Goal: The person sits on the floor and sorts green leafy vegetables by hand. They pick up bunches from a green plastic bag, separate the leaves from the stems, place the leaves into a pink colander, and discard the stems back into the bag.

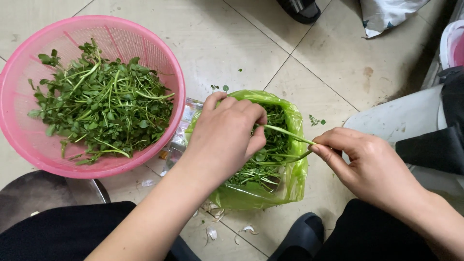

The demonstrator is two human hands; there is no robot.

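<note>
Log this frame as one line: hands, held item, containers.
left hand: pinching green stem | right hand: pinching stem's other end | below: green plastic bag of greens | left: pink colander of greens | tiled floor

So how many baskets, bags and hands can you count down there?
Pink baskets: 1, holding leafy greens
Green plastic bags: 1, with more greens inside
Hands: 2, left hand and right hand, pinching one green stem between them
Total: 4
</note>
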